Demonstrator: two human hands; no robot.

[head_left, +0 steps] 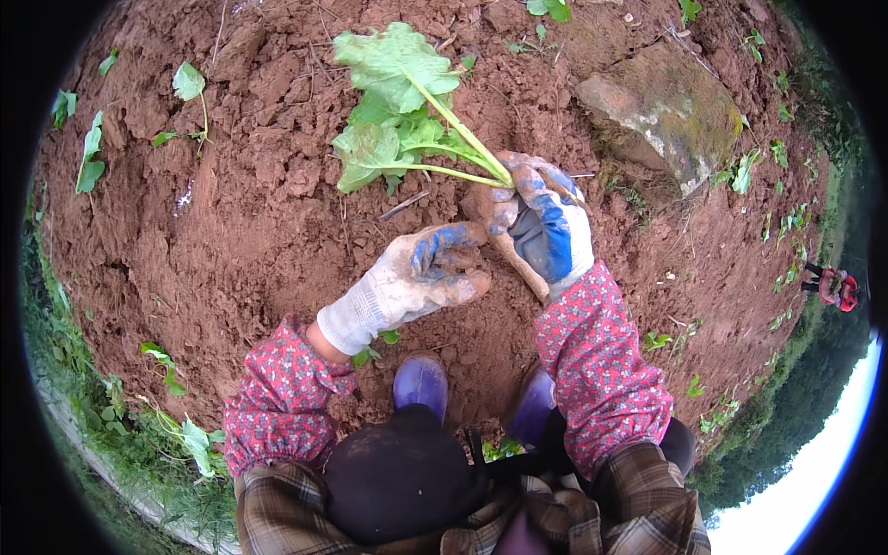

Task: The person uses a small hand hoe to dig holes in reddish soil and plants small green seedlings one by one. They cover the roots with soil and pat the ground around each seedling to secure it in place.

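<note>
A leafy green plant [400, 74] with pale stalks is gripped near its stem base by my right hand [546, 217], whose fingers are closed round it. Its broad leaves spread up and to the left over the soil. Below those fingers a long, tan, root-like piece [520, 264] slants down toward the right cuff; its join with the stalks is hidden. My left hand [421, 273] is close by on the left, its thumb and fingers apart and half curled, with nothing visible between them. Both hands wear white gloves with blue, mud-stained palms.
Reddish, clumpy soil [250, 231] surrounds my purple boots [421, 384]. A large mossy rock [666, 111] lies at the upper right. Several small plants, such as a seedling [190, 83] at the upper left, are scattered about. Another person [835, 287] stands far off at the right edge.
</note>
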